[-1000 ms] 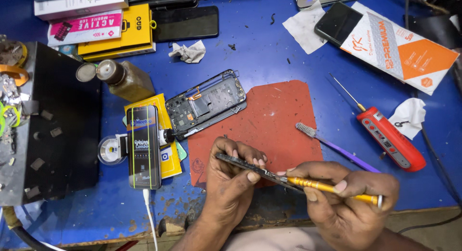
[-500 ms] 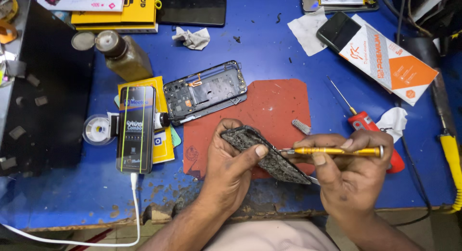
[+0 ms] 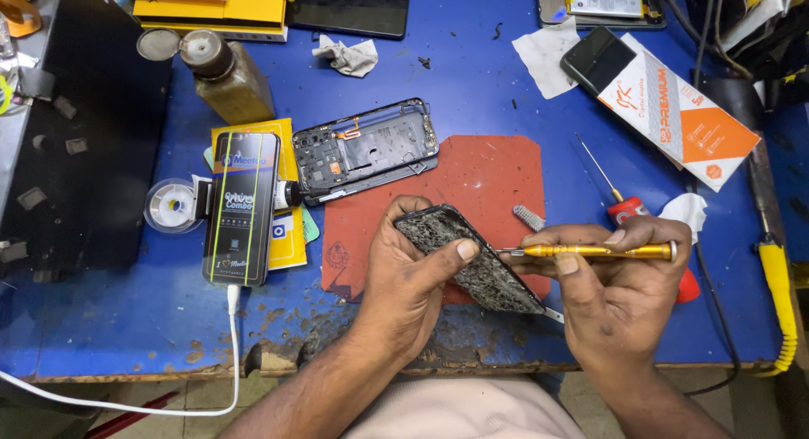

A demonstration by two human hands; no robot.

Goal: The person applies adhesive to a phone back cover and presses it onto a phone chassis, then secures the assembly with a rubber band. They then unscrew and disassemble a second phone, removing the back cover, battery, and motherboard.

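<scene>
Closest to us, our left hand point(image 3: 404, 279) grips a cracked phone screen point(image 3: 468, 258), thumb pressed across its shattered face, the panel tilted up above the near edge of the blue surface point(image 3: 101, 321). Our right hand point(image 3: 611, 287) is closed around a thin yellow screwdriver point(image 3: 590, 252), held level, its tip meeting the right edge of the screen beside our thumb. Under both hands lies a red mat point(image 3: 480, 173), with a small grey ridged piece point(image 3: 528, 217) resting on it just beside the screwdriver tip. A red-handled screwdriver point(image 3: 628, 211) lies partly behind our right hand.

To the left, a phone point(image 3: 243, 207) with a lit display lies on a yellow packet point(image 3: 291, 228), a white cable point(image 3: 126, 401) running from its lower end off the surface. Just past the mat sits an opened phone frame point(image 3: 366, 148), its insides showing. Farther back stand a brown bottle point(image 3: 227, 77), a crumpled cloth point(image 3: 347, 56), a dark phone point(image 3: 350, 8) and, to the right, an orange and white box point(image 3: 683, 119).
</scene>
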